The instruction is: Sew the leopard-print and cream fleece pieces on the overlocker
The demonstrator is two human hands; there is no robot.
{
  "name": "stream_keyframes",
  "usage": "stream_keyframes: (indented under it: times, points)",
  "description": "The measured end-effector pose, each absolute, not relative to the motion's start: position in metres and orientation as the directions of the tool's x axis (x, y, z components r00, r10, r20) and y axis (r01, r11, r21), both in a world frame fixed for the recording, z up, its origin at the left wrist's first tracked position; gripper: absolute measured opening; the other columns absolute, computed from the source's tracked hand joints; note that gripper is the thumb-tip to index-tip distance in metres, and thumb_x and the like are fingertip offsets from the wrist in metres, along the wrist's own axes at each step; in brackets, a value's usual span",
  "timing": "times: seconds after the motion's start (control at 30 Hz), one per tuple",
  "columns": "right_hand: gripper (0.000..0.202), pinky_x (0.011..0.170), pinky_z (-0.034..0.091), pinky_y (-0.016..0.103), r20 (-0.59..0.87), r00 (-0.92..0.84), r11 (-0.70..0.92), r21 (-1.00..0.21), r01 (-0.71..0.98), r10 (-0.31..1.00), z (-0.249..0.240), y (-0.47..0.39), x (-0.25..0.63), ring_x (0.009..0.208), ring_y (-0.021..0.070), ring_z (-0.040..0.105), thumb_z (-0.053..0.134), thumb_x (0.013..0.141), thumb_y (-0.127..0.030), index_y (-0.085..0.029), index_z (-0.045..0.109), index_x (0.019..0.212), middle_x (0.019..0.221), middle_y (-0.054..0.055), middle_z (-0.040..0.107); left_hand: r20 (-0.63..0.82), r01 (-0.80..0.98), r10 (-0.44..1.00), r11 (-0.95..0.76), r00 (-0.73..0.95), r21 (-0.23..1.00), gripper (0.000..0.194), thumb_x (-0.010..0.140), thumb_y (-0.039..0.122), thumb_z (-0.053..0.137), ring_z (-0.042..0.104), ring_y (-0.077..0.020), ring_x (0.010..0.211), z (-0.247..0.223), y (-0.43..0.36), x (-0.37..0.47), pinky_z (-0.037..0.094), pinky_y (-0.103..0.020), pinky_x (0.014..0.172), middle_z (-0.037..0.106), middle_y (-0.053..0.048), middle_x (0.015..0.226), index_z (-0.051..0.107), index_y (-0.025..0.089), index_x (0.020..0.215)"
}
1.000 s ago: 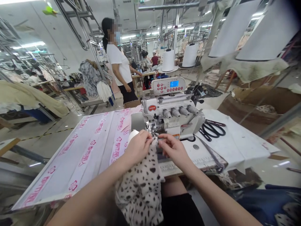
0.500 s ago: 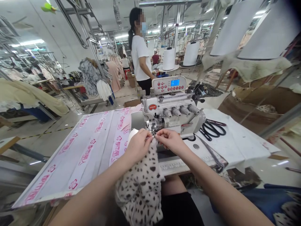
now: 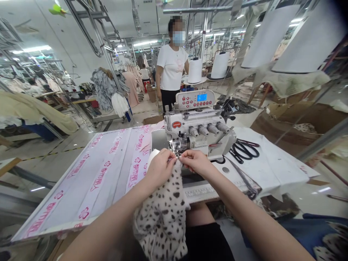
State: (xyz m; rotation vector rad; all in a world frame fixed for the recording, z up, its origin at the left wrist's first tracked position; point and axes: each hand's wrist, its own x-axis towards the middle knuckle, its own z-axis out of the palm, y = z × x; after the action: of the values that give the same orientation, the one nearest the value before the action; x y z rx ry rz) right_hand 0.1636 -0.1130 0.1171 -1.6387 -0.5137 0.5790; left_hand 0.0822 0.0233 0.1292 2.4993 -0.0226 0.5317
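A white fabric piece with black spots [image 3: 165, 214] hangs from the front of the sewing machine [image 3: 201, 127] down over my lap. Its upper edge is pinched by my left hand [image 3: 160, 166] and my right hand [image 3: 197, 161], whose fingertips almost meet just before the needle area. Both hands are closed, with thumbs and forefingers pressed on the cloth. The presser foot [image 3: 176, 150] sits right behind the fingertips; whether the cloth lies under it I cannot tell. A blue display [image 3: 202, 97] glows on the machine's control panel.
Black-handled scissors [image 3: 246, 150] lie right of the machine. Plastic with pink lettering [image 3: 100, 170] covers the table at left. Large white thread cones [image 3: 274, 36] stand upper right, smaller thread cones [image 3: 195, 70] behind the machine. A masked person [image 3: 172, 69] stands beyond it.
The person behind the machine has turned from side-on to face this way and stands slightly further right. My hands and the spotted fabric have hardly moved.
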Motion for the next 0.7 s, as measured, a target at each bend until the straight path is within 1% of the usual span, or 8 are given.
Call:
stream_keyframes:
  times: [0.17, 0.3, 0.4, 0.53, 0.7]
  points:
    - [0.01, 0.032, 0.023, 0.016, -0.074, 0.79, -0.145, -0.989, 0.019, 0.609, 0.12, -0.111, 0.163, 0.03, 0.0037, 0.033, 0.053, 0.067, -0.021, -0.017, 0.048, 0.06, 0.039, -0.008, 0.044, 0.364, -0.095, 0.118, -0.85, 0.924, 0.518, 0.007, 0.081, 0.018, 0.046, 0.045, -0.0129, 0.071, 0.13, 0.021, 0.083, 0.035, -0.027, 0.064, 0.048, 0.0, 0.075, 0.047, 0.017, 0.074]
    - [0.007, 0.033, 0.026, 0.016, -0.037, 0.815, -0.161, -0.985, 0.07, 0.578, 0.115, -0.108, 0.167, 0.032, 0.0045, 0.035, 0.052, 0.065, -0.02, -0.017, 0.048, 0.06, 0.041, -0.008, 0.045, 0.383, -0.068, 0.154, -0.859, 0.911, 0.507, 0.007, 0.08, 0.015, 0.043, 0.046, -0.014, 0.071, 0.129, 0.021, 0.084, 0.036, -0.027, 0.064, 0.049, -0.001, 0.076, 0.046, 0.017, 0.075]
    - [0.008, 0.034, 0.028, 0.018, 0.0, 0.836, -0.183, -0.976, 0.121, 0.549, 0.11, -0.106, 0.17, 0.032, 0.0057, 0.036, 0.051, 0.066, -0.023, -0.018, 0.047, 0.061, 0.043, -0.007, 0.047, 0.392, -0.036, 0.192, -0.862, 0.9, 0.506, 0.005, 0.079, 0.013, 0.04, 0.047, -0.0149, 0.071, 0.129, 0.021, 0.085, 0.036, -0.028, 0.063, 0.049, -0.002, 0.077, 0.043, 0.017, 0.078]
    - [0.011, 0.037, 0.03, 0.02, 0.077, 0.863, -0.23, -0.948, 0.218, 0.5, 0.102, -0.103, 0.172, 0.034, 0.0077, 0.039, 0.049, 0.068, -0.026, -0.019, 0.046, 0.061, 0.045, -0.006, 0.049, 0.395, -0.032, 0.179, -0.881, 0.901, 0.473, 0.008, 0.078, 0.01, 0.039, 0.046, -0.0153, 0.071, 0.13, 0.02, 0.09, 0.036, -0.028, 0.064, 0.048, -0.003, 0.079, 0.041, 0.017, 0.077]
    - [0.011, 0.044, 0.029, 0.022, 0.203, 0.886, -0.317, -0.881, 0.351, 0.418, 0.1, -0.101, 0.169, 0.042, 0.0118, 0.044, 0.048, 0.071, -0.026, -0.02, 0.047, 0.062, 0.047, -0.004, 0.049, 0.423, -0.033, 0.184, -0.889, 0.887, 0.456, 0.009, 0.077, 0.008, 0.039, 0.045, -0.0151, 0.071, 0.128, 0.021, 0.097, 0.037, -0.028, 0.065, 0.045, -0.004, 0.081, 0.04, 0.017, 0.076]
